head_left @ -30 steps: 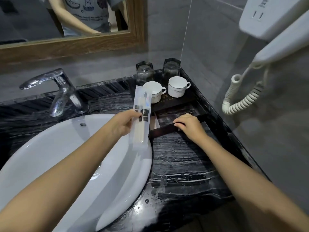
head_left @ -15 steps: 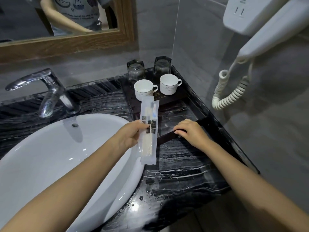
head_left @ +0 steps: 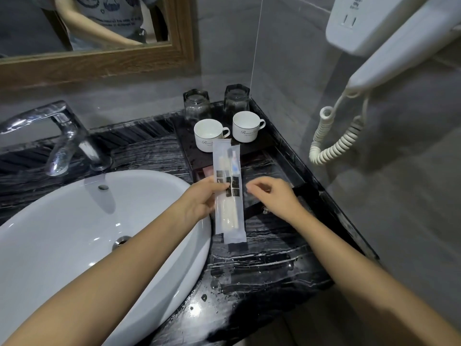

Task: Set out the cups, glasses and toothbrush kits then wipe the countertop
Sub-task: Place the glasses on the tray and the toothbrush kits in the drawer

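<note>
Grip: your left hand [head_left: 199, 198] pinches two toothbrush kits [head_left: 228, 191] at mid-length, thumb on the printed label; the packets stand upright, held just above the countertop [head_left: 269, 255] at the basin's [head_left: 74, 221] right rim.
Right hand: your right hand [head_left: 272, 196] is empty, fingers loosely curled and apart, beside the kits and over the front of the tray [head_left: 296, 181].
Kits, position: not yet set down; lower ends hang over the counter, upper ends overlap the nearer cup in view.
Done, as judged: two white cups [head_left: 245, 126] stand upright on the tray, handles right; two glasses [head_left: 197, 104] stand upturned behind them against the wall.
Left, as judged: kits to be laid out; wipe not started, since water drops show on the counter's front. No cloth is in view.
Edges: tray rim lies directly under your right hand; the side wall runs close along the tray's right.
Open room: the tray's front section looks free for the kits; the coiled cord [head_left: 334, 138] hangs near its right edge, the tap [head_left: 62, 136] is well apart on the left.
</note>
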A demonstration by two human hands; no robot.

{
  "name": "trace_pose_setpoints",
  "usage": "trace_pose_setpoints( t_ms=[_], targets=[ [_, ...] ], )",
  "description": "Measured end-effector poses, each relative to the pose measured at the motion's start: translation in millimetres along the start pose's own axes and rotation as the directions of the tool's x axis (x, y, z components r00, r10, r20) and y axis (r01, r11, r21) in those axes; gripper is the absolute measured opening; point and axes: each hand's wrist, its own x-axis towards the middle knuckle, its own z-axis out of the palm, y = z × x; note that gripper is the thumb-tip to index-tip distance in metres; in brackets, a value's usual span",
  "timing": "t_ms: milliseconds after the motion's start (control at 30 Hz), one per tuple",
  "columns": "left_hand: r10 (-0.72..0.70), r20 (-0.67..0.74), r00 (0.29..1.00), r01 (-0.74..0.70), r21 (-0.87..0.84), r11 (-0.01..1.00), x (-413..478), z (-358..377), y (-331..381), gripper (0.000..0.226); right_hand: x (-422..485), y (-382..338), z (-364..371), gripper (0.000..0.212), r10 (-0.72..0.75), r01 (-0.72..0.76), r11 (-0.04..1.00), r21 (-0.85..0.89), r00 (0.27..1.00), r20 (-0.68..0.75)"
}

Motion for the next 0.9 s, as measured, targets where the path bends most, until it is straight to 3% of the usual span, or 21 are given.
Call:
trace_pose_setpoints(
  t_ms=[167, 300, 533, 900],
  targets=[
    [0.056, 0.009, 0.998, -0.055, -0.069, 0.996, -0.7, 9.3, 4.8, 0.018, 5.9, -24.1, 16.6, 0.026, 0.236, -0.24, 0.939, 0.245, 0.971, 0.044],
    [0.072, -0.031, 0.997, -0.076, -0.131, 0.988, 0.9, 6.1, 10.0, 0.016, 11.6, -27.9, 10.2, 0.008, 0.266, -0.261, 0.91, 0.321, 0.964, 0.029],
    [0.084, -0.139, 0.987, -0.106, -0.161, 0.981, 0.0, -4.7, 20.2, 0.017, 23.5, -25.5, -13.1, 0.01, 0.351, -0.364, 0.838, 0.406, 0.93, 0.109],
    [0.073, -0.169, 0.983, -0.118, -0.272, 0.955, 4.2, -25.4, 35.4, 0.017, 43.7, -3.9, -47.1, 0.011, 0.513, -0.536, 0.831, 0.147, 0.841, 0.17]
  ],
)
